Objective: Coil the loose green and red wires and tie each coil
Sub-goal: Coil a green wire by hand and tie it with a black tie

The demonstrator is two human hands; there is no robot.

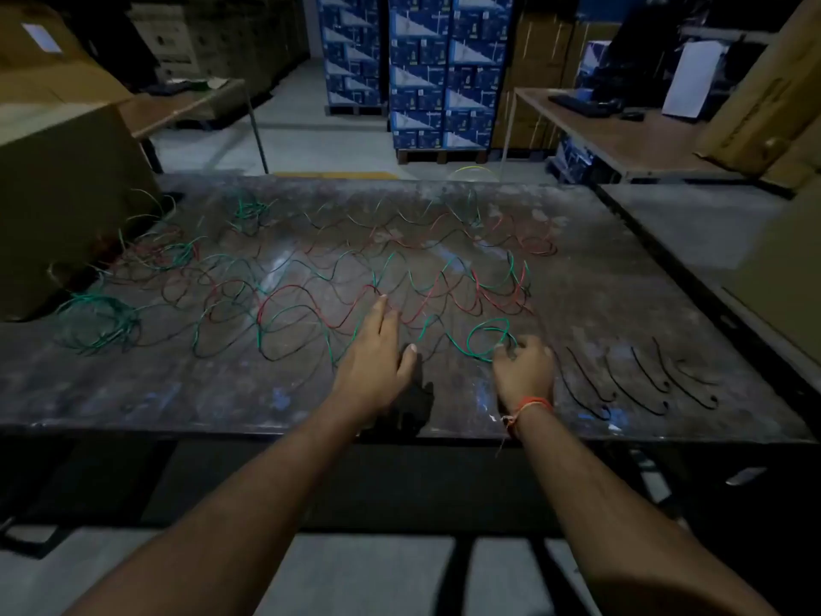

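Black ties (pixel 639 384) lie right of tangled wires (pixel 311 300).

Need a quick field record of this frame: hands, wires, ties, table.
left hand: open, fingers straight, reaching over the loose wires
right hand: fingers curled round a small green loop
loose wires: green and red, spread in waves across the table
green coil: bundled at the table's left side; tied or not, cannot tell
black ties: laid in a row right of the right hand
table: dark, worn top
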